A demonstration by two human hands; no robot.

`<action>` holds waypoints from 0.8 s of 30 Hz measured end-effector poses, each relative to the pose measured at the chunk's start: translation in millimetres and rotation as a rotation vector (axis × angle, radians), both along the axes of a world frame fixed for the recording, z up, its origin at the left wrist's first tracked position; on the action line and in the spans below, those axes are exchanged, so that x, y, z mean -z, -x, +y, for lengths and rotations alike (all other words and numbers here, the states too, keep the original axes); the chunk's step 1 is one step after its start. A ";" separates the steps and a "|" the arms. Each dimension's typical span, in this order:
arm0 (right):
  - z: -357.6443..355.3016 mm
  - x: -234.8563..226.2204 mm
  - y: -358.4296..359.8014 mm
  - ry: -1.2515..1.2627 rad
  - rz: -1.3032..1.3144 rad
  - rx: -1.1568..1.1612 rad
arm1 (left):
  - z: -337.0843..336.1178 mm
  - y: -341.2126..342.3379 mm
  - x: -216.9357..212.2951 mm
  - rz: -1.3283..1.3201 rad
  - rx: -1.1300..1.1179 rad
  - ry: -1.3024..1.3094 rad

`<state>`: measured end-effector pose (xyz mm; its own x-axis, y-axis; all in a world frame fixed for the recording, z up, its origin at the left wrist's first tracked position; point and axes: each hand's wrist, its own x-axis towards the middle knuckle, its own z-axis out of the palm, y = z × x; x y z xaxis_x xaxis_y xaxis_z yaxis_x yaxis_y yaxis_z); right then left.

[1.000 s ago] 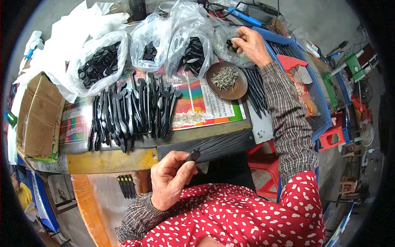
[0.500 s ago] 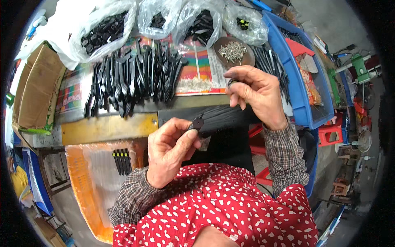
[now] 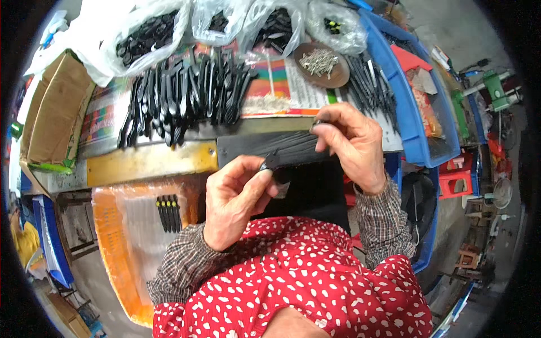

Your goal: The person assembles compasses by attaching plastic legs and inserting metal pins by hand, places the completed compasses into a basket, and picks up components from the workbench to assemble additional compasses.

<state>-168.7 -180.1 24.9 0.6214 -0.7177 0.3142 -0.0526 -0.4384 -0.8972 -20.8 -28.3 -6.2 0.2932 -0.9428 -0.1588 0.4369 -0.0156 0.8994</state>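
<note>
My left hand (image 3: 234,200) is closed in a pinch on a black plastic piece with a round, flat head (image 3: 272,161); the rest of it is hidden by the fingers. To the right and a little higher, my right hand (image 3: 356,147) pinches a small dark disc-like part (image 3: 319,122) between thumb and fingertips. Both hands are over the table's front edge, apart from each other. Beyond them a row of long black plastic handles (image 3: 180,98) lies on the table. A brown bowl (image 3: 340,75) of small metal screws (image 3: 319,62) stands beyond my right hand.
Clear plastic bags (image 3: 217,34) of black parts line the back. Thin black strips (image 3: 369,81) lie beside a blue crate (image 3: 414,135) at right. An orange crate (image 3: 112,253) at lower left holds several black pieces with yellow dots (image 3: 168,214). A cardboard box (image 3: 56,112) stands far left.
My right hand has come down slightly, nearer to my left hand, still pinching the small part. My left hand keeps its hold. The whole view has shifted a little.
</note>
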 end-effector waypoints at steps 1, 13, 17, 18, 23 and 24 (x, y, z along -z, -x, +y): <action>-11.8 -5.7 -1.1 0.163 0.071 0.041 | 1.5 0.3 1.4 -0.006 -0.005 0.010; -94.0 5.5 -2.4 0.543 0.220 0.209 | 0.2 -7.5 -0.8 -0.049 -0.048 0.049; -100.2 3.0 -1.7 0.590 0.329 0.274 | 0.4 -10.4 0.4 -0.048 -0.066 0.067; -102.3 -0.2 0.2 0.595 0.343 0.294 | 1.2 -11.1 -0.4 -0.057 -0.061 0.052; -129.0 -11.6 9.0 0.463 0.363 0.307 | 1.4 -13.5 1.3 -0.095 -0.076 0.050; -133.4 -15.1 11.6 0.429 0.368 0.310 | 1.3 -13.6 -0.3 -0.097 -0.074 0.042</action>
